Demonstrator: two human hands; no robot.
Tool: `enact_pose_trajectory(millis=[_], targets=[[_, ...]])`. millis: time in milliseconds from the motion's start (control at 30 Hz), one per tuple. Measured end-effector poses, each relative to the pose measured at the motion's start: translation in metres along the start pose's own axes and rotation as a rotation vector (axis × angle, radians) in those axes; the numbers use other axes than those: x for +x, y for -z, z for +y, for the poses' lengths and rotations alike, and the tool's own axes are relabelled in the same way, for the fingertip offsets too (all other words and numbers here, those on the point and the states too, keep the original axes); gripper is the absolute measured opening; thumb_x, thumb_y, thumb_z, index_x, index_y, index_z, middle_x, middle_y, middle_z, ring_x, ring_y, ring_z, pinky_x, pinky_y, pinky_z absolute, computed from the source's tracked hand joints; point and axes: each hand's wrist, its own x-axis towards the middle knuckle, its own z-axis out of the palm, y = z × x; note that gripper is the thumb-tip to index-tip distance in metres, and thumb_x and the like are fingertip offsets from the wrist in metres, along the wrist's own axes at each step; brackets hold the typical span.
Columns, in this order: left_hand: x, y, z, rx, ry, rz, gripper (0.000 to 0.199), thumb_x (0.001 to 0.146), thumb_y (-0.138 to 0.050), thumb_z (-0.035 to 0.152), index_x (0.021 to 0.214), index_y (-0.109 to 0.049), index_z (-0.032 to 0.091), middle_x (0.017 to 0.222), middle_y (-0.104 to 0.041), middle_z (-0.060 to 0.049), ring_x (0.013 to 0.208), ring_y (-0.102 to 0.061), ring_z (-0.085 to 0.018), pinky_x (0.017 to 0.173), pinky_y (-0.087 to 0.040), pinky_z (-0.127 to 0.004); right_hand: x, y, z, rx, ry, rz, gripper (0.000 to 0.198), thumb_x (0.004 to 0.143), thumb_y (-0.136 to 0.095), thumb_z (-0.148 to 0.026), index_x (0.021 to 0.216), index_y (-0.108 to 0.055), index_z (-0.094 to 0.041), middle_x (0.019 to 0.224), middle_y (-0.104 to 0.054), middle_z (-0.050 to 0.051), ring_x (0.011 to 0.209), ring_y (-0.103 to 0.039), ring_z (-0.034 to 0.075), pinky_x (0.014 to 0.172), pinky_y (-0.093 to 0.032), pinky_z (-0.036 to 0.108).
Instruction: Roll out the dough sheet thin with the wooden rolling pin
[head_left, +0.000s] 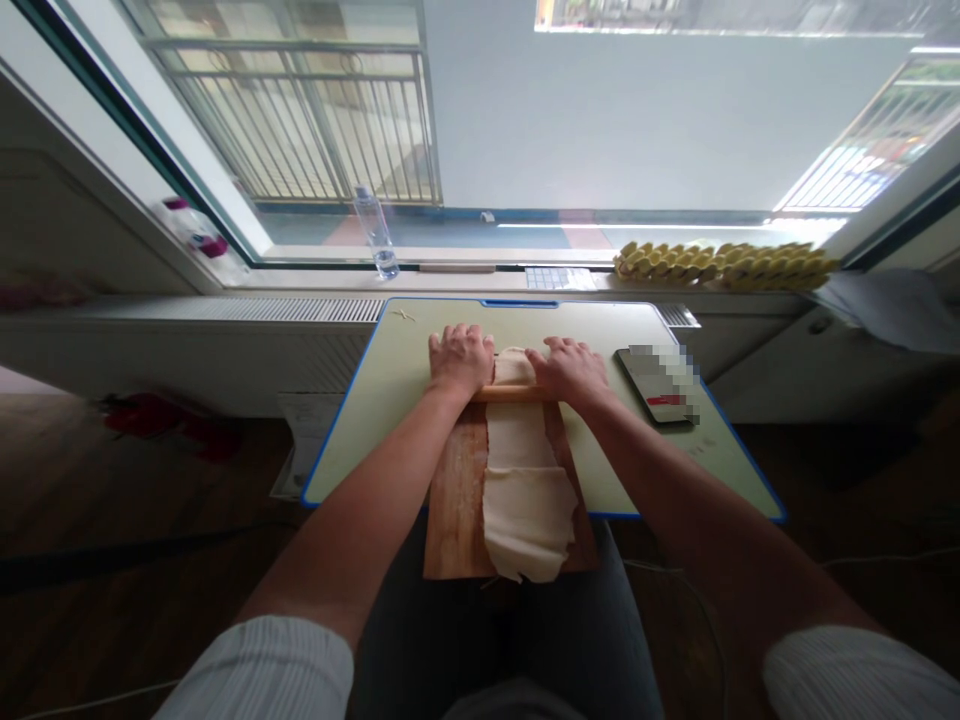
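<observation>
A wooden rolling pin (pixel 514 394) lies crosswise over a long strip of pale dough (pixel 525 515). My left hand (pixel 460 358) is on the pin's left end, fingers curled over it. At the right end, my right hand (pixel 571 368) bears down with its fingers bent forward and the thumb near the dough's far part. Under the dough is a wooden board (pixel 456 490), reaching past the table's near edge. The dough's near part is folded or overlapped, with a ragged edge at the board's near end. Both hands cover the pin's ends.
The small table (pixel 375 400) has a blue rim. A phone (pixel 652 385) lies on its right side, dough scraps (pixel 403 315) at its far left. On the windowsill stand a clear bottle (pixel 376 235), a purple-capped bottle (pixel 199 235) and yellow egg trays (pixel 720 265).
</observation>
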Motion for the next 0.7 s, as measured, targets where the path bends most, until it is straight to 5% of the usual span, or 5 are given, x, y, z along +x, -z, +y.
enact_pose_trajectory(millis=[300,533,700], targets=[[-0.042,0.012,0.000,-0.013,0.029,-0.068,0.044,0.106,-0.038,0.048,0.126,-0.070,0.026,0.136,-0.069,-0.013,0.127,-0.060,-0.033,0.109,-0.046,-0.053,-0.050,0.001,0.003,-0.062,0.043,0.039,0.063,0.107,-0.035,-0.056,0.160,-0.049,-0.024,0.161,-0.053,0.012,0.142,-0.050,0.033,0.116,-0.038,0.053],[-0.094,0.018,0.007,-0.005,0.038,-0.054,0.047,0.106,-0.040,0.051,0.138,-0.065,0.030,0.154,-0.060,-0.011,0.143,-0.052,-0.031,0.121,-0.037,-0.056,-0.094,-0.001,0.008,-0.145,0.097,0.110,0.058,0.109,-0.034,-0.050,0.158,-0.053,-0.024,0.161,-0.053,0.012,0.142,-0.047,0.035,0.118,-0.032,0.055],[-0.101,0.016,0.008,0.011,0.051,-0.035,0.048,0.106,-0.039,0.053,0.141,-0.064,0.032,0.160,-0.056,-0.010,0.148,-0.047,-0.031,0.125,-0.032,-0.059,-0.100,0.001,0.006,-0.152,0.099,0.101,0.057,0.109,-0.034,-0.051,0.156,-0.055,-0.025,0.159,-0.055,0.013,0.140,-0.049,0.034,0.115,-0.034,0.054]])
